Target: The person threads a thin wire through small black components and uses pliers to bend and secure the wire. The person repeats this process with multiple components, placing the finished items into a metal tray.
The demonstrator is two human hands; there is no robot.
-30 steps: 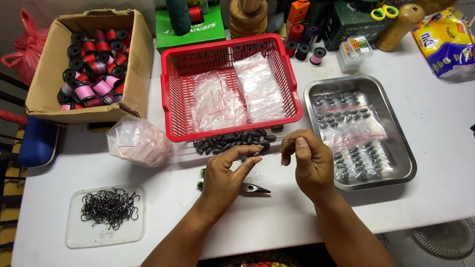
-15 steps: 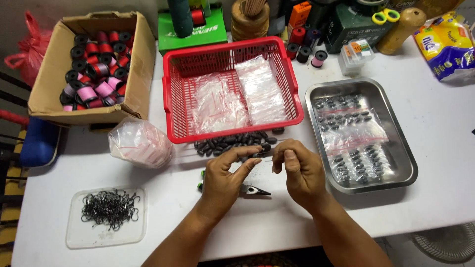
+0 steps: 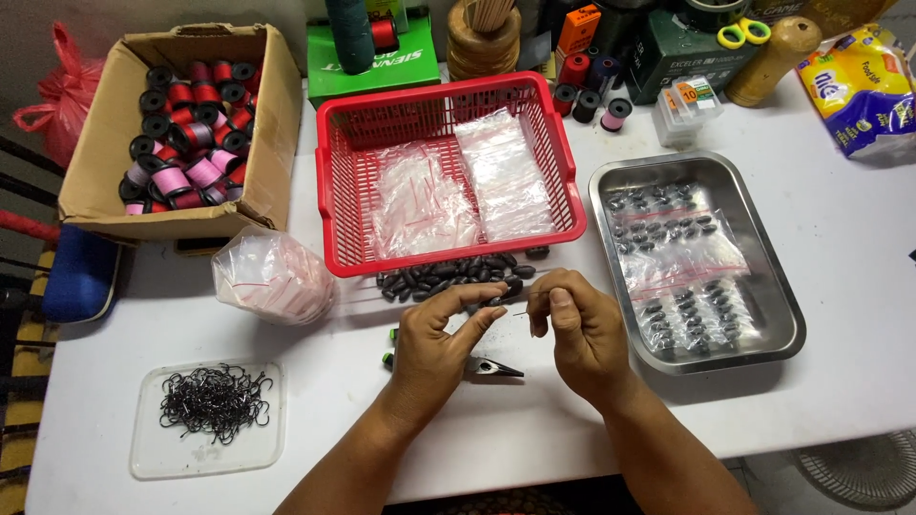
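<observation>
- Head view: small dark sinker, sitting pinched at left hand fingertips, just in front of the loose sinker pile by the red basket.
- Looking dense for its size, hard, smooth, likely slippery; best gripped across its middle.
- Right hand pinching a thin wire, tip pointing at the sinker.
- Both wrists hovering low above white table, pliers lying beneath, hands nearly touching.

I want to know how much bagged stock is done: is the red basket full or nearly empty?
Nearly empty. The red basket holds only clear plastic bags lying flat on its floor; the mesh walls stand bare above them.
</observation>
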